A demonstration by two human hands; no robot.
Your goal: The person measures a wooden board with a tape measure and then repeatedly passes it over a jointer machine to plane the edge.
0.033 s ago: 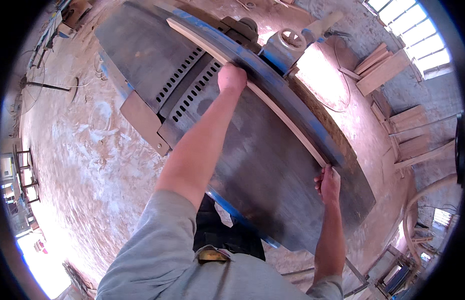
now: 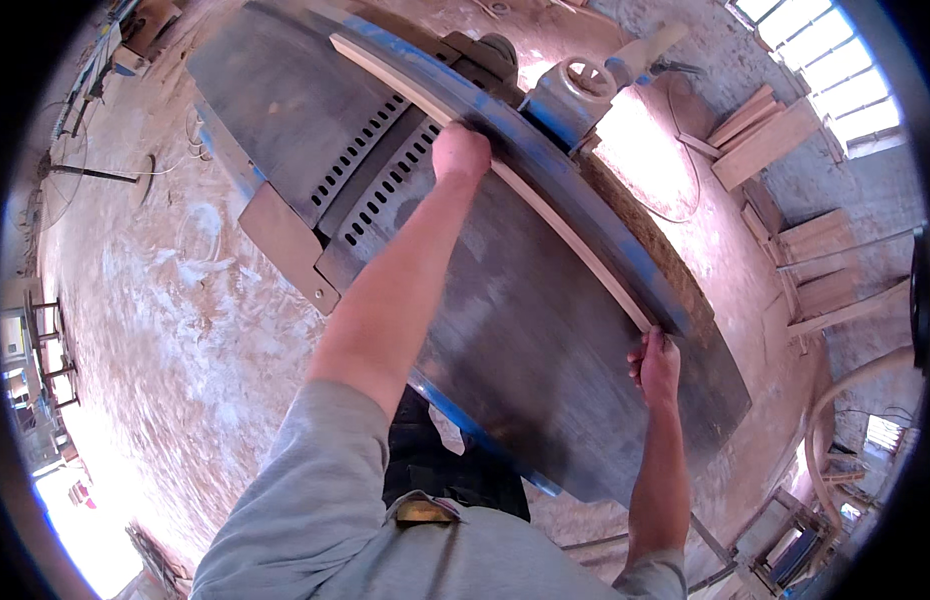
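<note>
A long, thin wooden strip [image 2: 575,243] lies on the dark metal table [image 2: 525,340] of a jointer, along its blue-grey fence [image 2: 555,165]. My left hand [image 2: 461,154] is closed over the strip around its middle, just on the near side of the slotted plates at the cutter gap [image 2: 367,170]. At the strip's near right end, my right hand [image 2: 658,366] grips it with curled fingers. The strip's far end reaches past the gap onto the far table. My left palm and fingertips are hidden from view.
A brown plate [image 2: 282,235] juts from the table's left side. Behind the fence stands a round housing with a handwheel [image 2: 585,78]. Boards [image 2: 770,135] lean against the right wall, and a hose [image 2: 815,430] hangs at the right. Dust covers the floor.
The strip and my left hand have shifted very slightly toward the far left along the fence. My right hand has barely moved, staying at the strip's end.
</note>
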